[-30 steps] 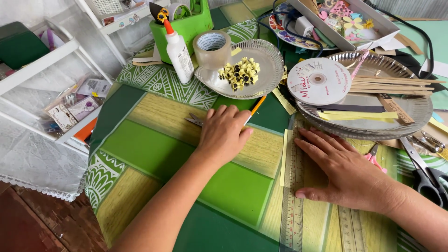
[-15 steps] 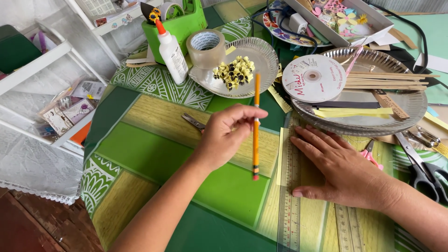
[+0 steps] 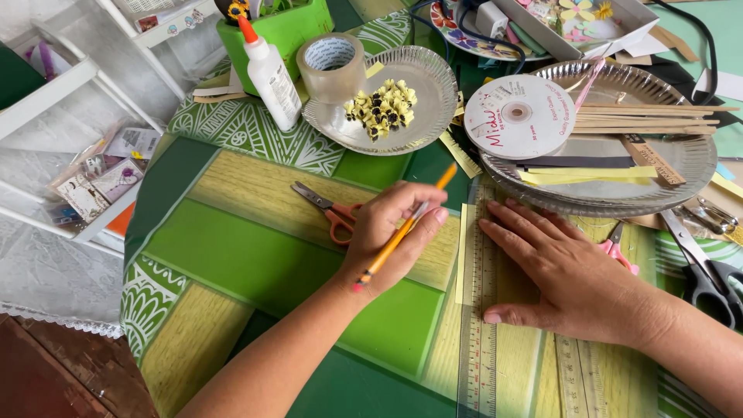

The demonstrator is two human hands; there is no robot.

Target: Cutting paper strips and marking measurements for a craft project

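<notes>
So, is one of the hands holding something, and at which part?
The left hand holds an orange pencil by its middle, between thumb and fingers. The right hand grasps nothing; it presses flat on a clear ruler.

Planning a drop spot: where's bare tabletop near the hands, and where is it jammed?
Free: green-striped cloth left of the left hand, below the orange scissors. Crowded: far edge and right, glue bottle, tape roll, foil plates, around the right hand on the ruler.

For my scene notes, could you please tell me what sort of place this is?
Probably a home craft table: a glue bottle, a tape roll and small scissors lie on a green patterned cloth, while the right hand presses a clear ruler.
</notes>
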